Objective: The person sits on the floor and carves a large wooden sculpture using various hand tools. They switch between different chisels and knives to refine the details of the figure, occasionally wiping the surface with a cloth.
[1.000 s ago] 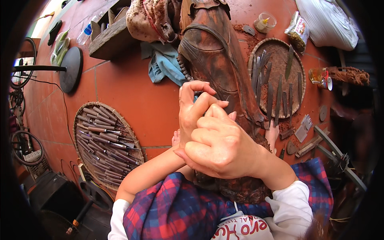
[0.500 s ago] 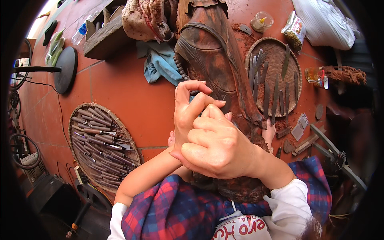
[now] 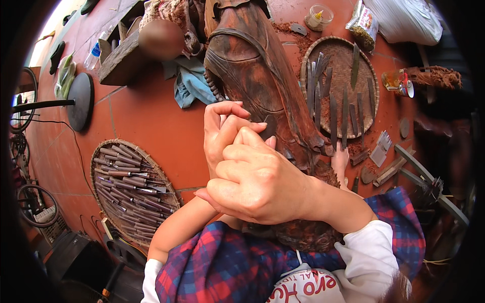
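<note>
My left hand point(image 3: 221, 132) and my right hand point(image 3: 255, 177) are pressed together over a reddish-brown carved wooden statue point(image 3: 247, 65). The left fingers are bent, with their tips toward the wood. Curled into a fist, the right hand lies nearer to me and partly covers the left. Beside the fingertips shows a small dark flat piece point(image 3: 271, 124); I cannot tell whether it is held or belongs to the carving. The palms and whatever lies between the fingers are hidden. A string of carved beads point(image 3: 214, 88) runs down the statue's left side.
On the left, a round woven tray point(image 3: 174, 194) holds several wooden-handled carving tools. Another woven tray point(image 3: 331, 50) with flat metal files lies at the right. A blue cloth point(image 3: 194, 91), a wooden box point(image 3: 118, 60), a clear jar point(image 3: 318, 19) and a metal clamp point(image 3: 429, 184) lie around.
The view has shifted slightly, so the statue and both hands appear farther left. My hands stay pressed together in nearly the same pose.
</note>
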Tool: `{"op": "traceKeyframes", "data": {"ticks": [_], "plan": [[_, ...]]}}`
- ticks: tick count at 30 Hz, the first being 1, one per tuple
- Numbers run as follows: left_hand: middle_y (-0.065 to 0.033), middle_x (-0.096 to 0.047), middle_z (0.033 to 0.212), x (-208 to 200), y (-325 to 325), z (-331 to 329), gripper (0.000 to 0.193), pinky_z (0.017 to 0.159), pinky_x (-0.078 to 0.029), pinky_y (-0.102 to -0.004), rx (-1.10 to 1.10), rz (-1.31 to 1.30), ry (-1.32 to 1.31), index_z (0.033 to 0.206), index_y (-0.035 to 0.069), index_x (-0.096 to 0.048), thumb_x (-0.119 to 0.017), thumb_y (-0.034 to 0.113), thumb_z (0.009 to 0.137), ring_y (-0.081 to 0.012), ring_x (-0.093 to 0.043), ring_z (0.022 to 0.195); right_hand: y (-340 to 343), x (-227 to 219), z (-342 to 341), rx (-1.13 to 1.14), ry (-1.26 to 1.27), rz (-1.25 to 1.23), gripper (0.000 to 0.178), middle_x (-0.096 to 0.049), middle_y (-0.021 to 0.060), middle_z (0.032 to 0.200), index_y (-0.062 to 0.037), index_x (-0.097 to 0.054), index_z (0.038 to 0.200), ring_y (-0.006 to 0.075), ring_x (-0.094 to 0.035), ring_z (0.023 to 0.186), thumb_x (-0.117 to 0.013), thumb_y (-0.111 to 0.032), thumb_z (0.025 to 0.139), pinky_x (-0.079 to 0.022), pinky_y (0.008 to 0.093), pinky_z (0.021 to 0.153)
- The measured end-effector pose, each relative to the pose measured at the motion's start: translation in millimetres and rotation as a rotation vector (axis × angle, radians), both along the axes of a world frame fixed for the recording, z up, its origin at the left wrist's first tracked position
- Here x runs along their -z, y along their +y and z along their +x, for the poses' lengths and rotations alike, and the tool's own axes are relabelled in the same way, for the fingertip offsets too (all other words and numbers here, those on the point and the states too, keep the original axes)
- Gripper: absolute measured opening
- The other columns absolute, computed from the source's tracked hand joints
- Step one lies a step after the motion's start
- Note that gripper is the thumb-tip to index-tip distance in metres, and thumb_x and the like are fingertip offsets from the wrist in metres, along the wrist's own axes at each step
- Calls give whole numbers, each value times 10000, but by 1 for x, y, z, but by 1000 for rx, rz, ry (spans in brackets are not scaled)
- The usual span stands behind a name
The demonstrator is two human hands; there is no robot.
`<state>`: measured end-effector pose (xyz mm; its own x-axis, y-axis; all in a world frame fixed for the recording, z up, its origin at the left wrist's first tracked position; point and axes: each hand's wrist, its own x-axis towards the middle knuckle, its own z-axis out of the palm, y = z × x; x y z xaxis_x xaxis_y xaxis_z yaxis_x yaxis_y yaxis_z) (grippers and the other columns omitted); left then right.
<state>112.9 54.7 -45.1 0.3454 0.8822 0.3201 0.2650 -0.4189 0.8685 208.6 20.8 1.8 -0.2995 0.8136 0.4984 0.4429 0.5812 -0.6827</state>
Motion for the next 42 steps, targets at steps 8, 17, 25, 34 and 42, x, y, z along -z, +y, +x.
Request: {"op": "traceKeyframes", "data": {"ticks": [8,17,25,34,42], "plan": [[-88,-539,917,-1,0,3,324,721,-437,-372,12,23,-5,863,57,-695,-848,171,601,-257,-504,948,-2,-2,3,8,28,-8,269,-483,43,621,-64,-545,642,211,-479,614,-760,-176,759,-366,379,632],[-109,-516,1020,-1,2,1,405,908,-419,-395,74,22,158,888,40,-647,-818,149,537,-261,-481,1035,-2,-7,6,84,-73,-4,244,-534,70,632,-50,-559,659,239,-548,646,-728,-171,786,-414,409,693],[-118,-513,988,1,5,6,283,758,-436,-356,23,47,69,795,26,-638,-815,144,608,-255,-493,948,1,6,4,66,-131,26,257,-554,91,645,-34,-565,661,254,-565,655,-727,-185,790,-422,428,696],[-116,-506,991,16,1,-3,333,749,-436,-351,30,34,4,858,38,-683,-833,131,576,-262,-498,949,-2,13,-2,51,-98,32,250,-517,69,628,-38,-562,675,244,-538,653,-736,-181,783,-408,415,671],[-99,-506,914,0,2,3,295,718,-437,-378,80,-19,-41,822,27,-664,-841,125,607,-268,-486,922,-2,10,4,42,-112,20,252,-494,55,621,-58,-547,656,225,-509,634,-756,-144,767,-395,398,653]]}}
